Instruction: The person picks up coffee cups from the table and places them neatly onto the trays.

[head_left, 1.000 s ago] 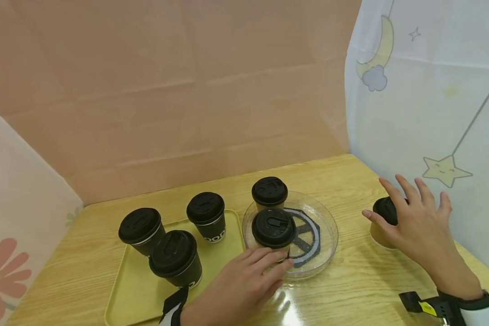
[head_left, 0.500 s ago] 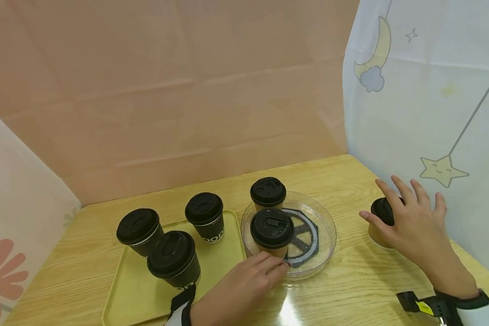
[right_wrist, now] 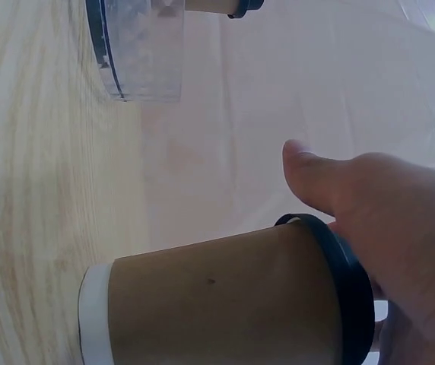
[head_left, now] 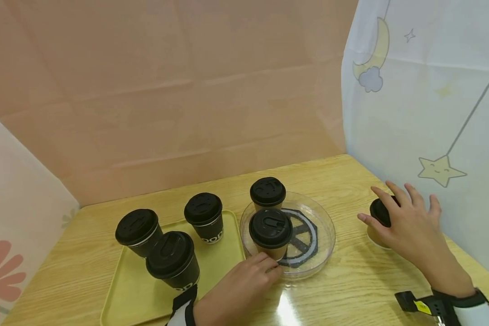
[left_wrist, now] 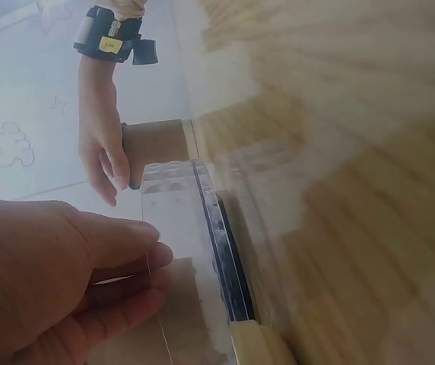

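Note:
My left hand (head_left: pixel 244 283) is at the near rim of a clear round tray (head_left: pixel 328 242), its thumb and fingertips pinching the rim in the left wrist view. On this tray stand two brown paper cups with black lids, a front cup (head_left: pixel 271 233) close to my left fingers and a back cup (head_left: pixel 268 194). My right hand (head_left: pixel 416 231) hovers with spread fingers around the lid of another brown lidded cup (head_left: pixel 376 235) on the table. In the right wrist view the thumb (right_wrist: pixel 309 179) stands away from that cup's lid.
A yellow tray (head_left: pixel 142 290) at left bears black lidded cups: a back-left cup (head_left: pixel 138 231), a front cup (head_left: pixel 173 260) and a right cup (head_left: pixel 205 217). A brown sheet (head_left: pixel 187 99) stands behind the table, with a white printed sheet (head_left: pixel 415 117) at right.
My left hand has drawn back leftward along the tray's near rim, its fingers curling in from a straighter reach. My right hand stays around the cup, dipping slightly. The cups hold their places.

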The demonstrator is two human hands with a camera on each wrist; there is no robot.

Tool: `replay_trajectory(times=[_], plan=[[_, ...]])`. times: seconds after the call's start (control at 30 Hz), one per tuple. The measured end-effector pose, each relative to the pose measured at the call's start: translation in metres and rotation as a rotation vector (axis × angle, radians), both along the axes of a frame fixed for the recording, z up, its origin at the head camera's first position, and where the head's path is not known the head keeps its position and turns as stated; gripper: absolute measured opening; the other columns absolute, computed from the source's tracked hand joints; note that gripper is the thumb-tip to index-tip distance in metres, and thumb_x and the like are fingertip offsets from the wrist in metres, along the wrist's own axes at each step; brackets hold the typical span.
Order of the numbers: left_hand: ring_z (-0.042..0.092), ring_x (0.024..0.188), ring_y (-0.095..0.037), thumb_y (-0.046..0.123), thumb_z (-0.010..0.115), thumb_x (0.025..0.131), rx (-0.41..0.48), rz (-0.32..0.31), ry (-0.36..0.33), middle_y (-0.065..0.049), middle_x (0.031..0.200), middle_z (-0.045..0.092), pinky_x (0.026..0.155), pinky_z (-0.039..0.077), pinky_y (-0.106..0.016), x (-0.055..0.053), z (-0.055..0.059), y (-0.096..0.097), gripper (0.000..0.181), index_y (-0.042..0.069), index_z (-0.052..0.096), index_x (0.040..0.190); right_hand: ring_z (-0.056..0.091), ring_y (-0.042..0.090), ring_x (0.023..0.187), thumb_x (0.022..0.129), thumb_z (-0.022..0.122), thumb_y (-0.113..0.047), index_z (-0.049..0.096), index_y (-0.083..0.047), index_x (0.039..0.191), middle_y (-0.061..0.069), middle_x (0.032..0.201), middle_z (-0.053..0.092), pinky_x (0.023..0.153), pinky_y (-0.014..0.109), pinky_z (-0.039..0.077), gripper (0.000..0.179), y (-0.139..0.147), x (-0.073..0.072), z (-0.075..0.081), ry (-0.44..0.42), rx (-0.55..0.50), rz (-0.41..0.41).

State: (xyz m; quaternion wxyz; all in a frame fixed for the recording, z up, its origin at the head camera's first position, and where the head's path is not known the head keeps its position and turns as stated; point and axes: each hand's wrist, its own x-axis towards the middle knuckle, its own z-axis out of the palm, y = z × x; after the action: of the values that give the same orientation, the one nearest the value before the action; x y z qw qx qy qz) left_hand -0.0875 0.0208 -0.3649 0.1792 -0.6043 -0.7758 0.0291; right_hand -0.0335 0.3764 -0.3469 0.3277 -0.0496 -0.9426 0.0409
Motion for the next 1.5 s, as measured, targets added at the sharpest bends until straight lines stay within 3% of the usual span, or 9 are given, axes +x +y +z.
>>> replay_trajectory(times=[0.17,0.37,0.73,0.97,1.27,1.5], plan=[[0.056,0.098,-0.004,0.012,0.069,0.087,0.001,0.005,0.006,0.011,0.106,0.065,0.091,0.047,-0.014,-0.001,-0.001,-0.001,0.023,0.021,0.068,0.108,0.043,0.052,0.119,0.079,0.073,-0.053,0.059,-0.012,0.126,0.024,0.134,0.051,0.091,0.080,0.023,0.064,0.001,0.000,-0.003,-0.040,0.003,-0.004],[0.056,0.098,-0.003,0.012,0.069,0.087,-0.008,0.017,-0.050,0.011,0.107,0.066,0.090,0.048,-0.014,-0.003,0.000,-0.001,0.023,0.020,0.069,0.108,0.049,0.050,0.109,0.081,0.074,-0.046,0.060,-0.009,0.123,0.024,0.130,0.053,0.073,0.073,0.038,0.057,0.003,0.001,-0.006,-0.072,0.027,-0.004],[0.056,0.090,-0.002,0.011,0.069,0.087,0.009,0.038,-0.080,0.011,0.099,0.067,0.080,0.049,-0.012,-0.005,0.005,-0.004,0.020,0.022,0.071,0.104,0.048,0.053,0.104,0.083,0.074,-0.039,0.059,-0.010,0.120,0.019,0.126,0.053,0.070,0.073,0.038,0.050,0.005,0.001,-0.009,-0.079,0.041,-0.002],[0.054,0.081,-0.002,0.009,0.069,0.085,0.028,0.062,-0.047,0.011,0.088,0.065,0.069,0.048,-0.012,-0.009,0.006,-0.007,0.018,0.023,0.071,0.096,0.049,0.052,0.102,0.084,0.074,-0.039,0.059,-0.011,0.120,0.019,0.125,0.053,0.068,0.073,0.039,0.048,0.006,0.001,-0.008,-0.089,0.057,0.012],[0.059,0.086,-0.004,0.011,0.068,0.087,0.037,0.116,-0.101,0.010,0.092,0.069,0.069,0.051,-0.015,-0.014,0.008,-0.009,0.013,0.022,0.072,0.093,0.049,0.053,0.101,0.083,0.074,-0.037,0.059,-0.011,0.120,0.019,0.124,0.053,0.067,0.073,0.039,0.048,0.006,-0.001,-0.009,-0.095,0.064,0.017],[0.059,0.085,-0.004,0.004,0.068,0.085,0.047,0.153,-0.119,0.009,0.087,0.068,0.064,0.050,-0.014,-0.018,0.009,-0.013,0.015,0.020,0.070,0.083,0.048,0.053,0.102,0.084,0.073,-0.038,0.059,-0.012,0.121,0.019,0.125,0.053,0.068,0.073,0.038,0.047,0.007,-0.004,-0.008,-0.095,0.061,0.021]])
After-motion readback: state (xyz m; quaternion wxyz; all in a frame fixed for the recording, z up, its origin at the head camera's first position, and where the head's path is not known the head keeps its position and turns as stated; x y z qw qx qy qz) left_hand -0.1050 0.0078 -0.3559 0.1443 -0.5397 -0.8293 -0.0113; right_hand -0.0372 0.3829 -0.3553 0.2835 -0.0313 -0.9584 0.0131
